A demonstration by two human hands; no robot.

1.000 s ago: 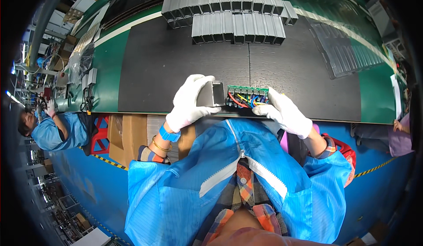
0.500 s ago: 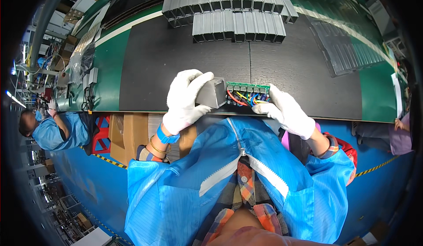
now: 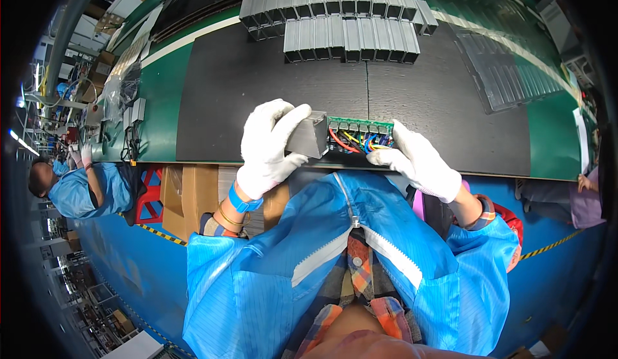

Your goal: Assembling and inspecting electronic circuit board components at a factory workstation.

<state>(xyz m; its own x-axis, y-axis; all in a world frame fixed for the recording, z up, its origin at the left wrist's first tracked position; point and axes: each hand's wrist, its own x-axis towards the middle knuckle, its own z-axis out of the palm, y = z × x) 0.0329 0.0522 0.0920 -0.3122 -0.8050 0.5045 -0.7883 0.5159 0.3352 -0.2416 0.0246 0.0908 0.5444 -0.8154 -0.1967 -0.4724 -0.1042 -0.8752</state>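
Housing [image 3: 308, 135] clamped in left hand [image 3: 269, 147], touching left end of green board [image 3: 360, 127]. Right hand [image 3: 418, 161] pinches board's wires [image 3: 355, 143]. Both near edge of black mat [image 3: 225, 89].

White gloves cover the left hand [image 3: 269, 145] and right hand [image 3: 418, 161]. The metal housing [image 3: 309, 135] is grey; the terminal board [image 3: 360, 127] is green, with red, blue and yellow wires [image 3: 354, 143]. The mat [image 3: 257, 76] is black, the bench [image 3: 164, 101] green, the far casings [image 3: 341, 18] silver-grey, the coat [image 3: 335, 256] bright blue.
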